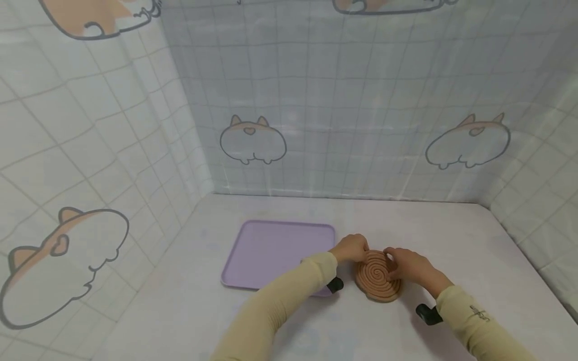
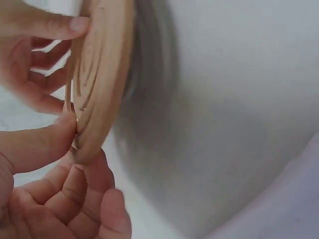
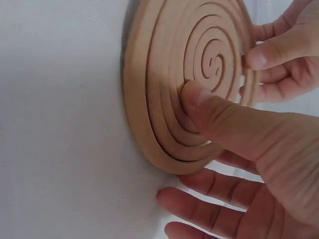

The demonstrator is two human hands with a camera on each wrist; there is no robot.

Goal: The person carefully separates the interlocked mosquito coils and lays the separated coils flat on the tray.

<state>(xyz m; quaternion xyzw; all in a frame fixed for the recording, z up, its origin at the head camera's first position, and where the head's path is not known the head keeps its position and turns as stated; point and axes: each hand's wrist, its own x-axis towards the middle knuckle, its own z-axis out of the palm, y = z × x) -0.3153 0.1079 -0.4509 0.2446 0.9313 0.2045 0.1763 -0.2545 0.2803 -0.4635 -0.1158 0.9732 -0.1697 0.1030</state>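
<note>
Thumbs and fingers of both hands pinch a round brown mat (image 1: 377,276), and we see its narrow strips coiled into a spiral. Our left hand (image 1: 351,248) has hold of the mat's rim at the upper left, with the thumb on the top face and the fingers curled beneath. Our right hand (image 1: 413,265) grips the right side; in the right wrist view we see its thumb pressed to the face, partway in from the rim, and its other fingers under and beyond the edge. Near the left hand we notice a slim gap between coils, where light comes through.

We find the mat over the white table (image 1: 460,250), to the right of the middle, its face turned up towards us in the head view. A grey shadow lies beside it in the left wrist view, but we cannot tell whether the underside touches the table.

To the left of the mat we have a flat purple tray (image 1: 280,245), just beside it; our left sleeve (image 1: 275,296) crosses over its near right corner. Behind the table we see a gridded sheet (image 1: 316,175) with 2 dog drawings (image 1: 253,143) at mid-height.
</note>
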